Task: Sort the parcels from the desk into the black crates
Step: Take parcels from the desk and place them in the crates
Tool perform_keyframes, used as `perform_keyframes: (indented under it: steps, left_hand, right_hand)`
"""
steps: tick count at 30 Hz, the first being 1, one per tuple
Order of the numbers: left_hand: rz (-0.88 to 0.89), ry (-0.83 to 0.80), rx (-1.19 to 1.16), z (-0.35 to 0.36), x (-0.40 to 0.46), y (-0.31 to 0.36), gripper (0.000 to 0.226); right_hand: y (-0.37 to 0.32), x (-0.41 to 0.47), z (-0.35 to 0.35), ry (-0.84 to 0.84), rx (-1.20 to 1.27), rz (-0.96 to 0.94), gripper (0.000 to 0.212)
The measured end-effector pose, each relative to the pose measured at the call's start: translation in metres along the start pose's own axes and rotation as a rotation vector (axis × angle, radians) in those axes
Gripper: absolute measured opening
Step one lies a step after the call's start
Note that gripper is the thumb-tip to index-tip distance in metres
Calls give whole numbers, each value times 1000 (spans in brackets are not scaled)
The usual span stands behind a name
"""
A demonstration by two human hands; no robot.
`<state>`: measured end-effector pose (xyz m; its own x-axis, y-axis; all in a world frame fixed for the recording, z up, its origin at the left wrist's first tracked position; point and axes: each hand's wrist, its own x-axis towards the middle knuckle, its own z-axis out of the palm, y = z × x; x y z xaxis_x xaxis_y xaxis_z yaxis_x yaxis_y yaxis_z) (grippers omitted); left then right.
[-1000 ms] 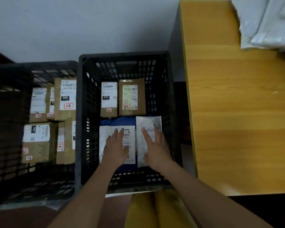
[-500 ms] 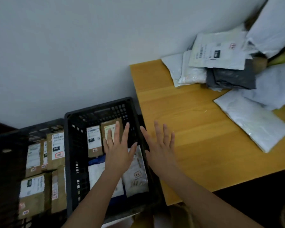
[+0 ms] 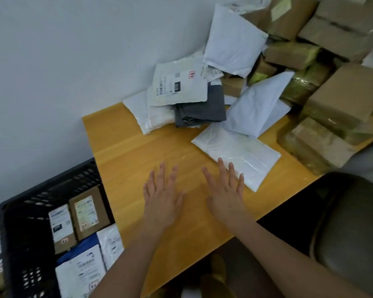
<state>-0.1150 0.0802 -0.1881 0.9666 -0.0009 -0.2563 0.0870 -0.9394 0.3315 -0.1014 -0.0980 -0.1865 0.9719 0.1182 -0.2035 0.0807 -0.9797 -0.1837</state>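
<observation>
Both hands hang flat over the wooden counter (image 3: pixel 125 160), fingers spread and holding nothing: the left hand (image 3: pixel 163 195) over bare wood, the right hand (image 3: pixel 225 195) with its fingertips at the near edge of a white parcel (image 3: pixel 237 154). Beyond them lies a heap of mailers (image 3: pixel 181 97) and cardboard boxes (image 3: pixel 342 93). Left of the left hand stands a black crate (image 3: pixel 30 203) with labelled parcels inside.

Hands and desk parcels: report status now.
Left hand and right hand open, empty, over the desk. White mailer nearest, at right fingertips. Black crate part filled. Nothing in the way.
</observation>
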Motion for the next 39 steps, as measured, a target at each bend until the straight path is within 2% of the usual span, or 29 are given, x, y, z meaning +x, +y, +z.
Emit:
perform_keyframes:
  steps: [5,9,16,18,21,23,26,28,30,31,33,34,37,39]
  left_hand:
    - [23,-35,15,23,18,44,69]
    - [20,-73,2,35,24,60,70]
    - [-40,-45,-113,40,22,54,69]
    - [-81,-3,-217,40,19,50,68]
    - [-178,76,-380,40,13,43,65]
    - [-269,159,-512,37,9,39,59]
    - [-514,234,-853,21,6,30,49]
    - [-693,255,-1138,9,1,19,45]
    - [-771,279,-1339,0,-6,4,43]
    - [-798,288,-1408,-4,-9,-3,38]
    - [-823,288,-1519,-10,-16,-12,25]
    - [-819,284,-1543,-12,-19,-16,19]
    - [-853,268,-1481,-10,-30,-28,16]
    - [-900,252,-1413,-4,-40,-37,17]
  right_hand:
    - [65,8,-1,-79,-43,127,77]
    - [90,19,-2,-160,-76,177,73]
    - [92,32,-16,-227,-118,55,75]
    - [86,36,-25,-229,-76,8,70]
    - [67,34,-33,-238,-6,-166,58]
    - [50,29,-35,-304,132,-258,56]
    - [23,24,-48,-414,555,-283,53]
    - [5,23,-61,-501,905,-229,51]
    - [-9,21,-70,-575,1208,-128,48]
    - [-14,22,-71,-581,1282,-74,47]
    - [-17,25,-63,-578,1266,7,45]
    - [-16,25,-55,-581,1184,24,43]
    - [-13,26,-26,-617,816,-21,39]
    - [-14,25,-7,-618,737,-29,37]
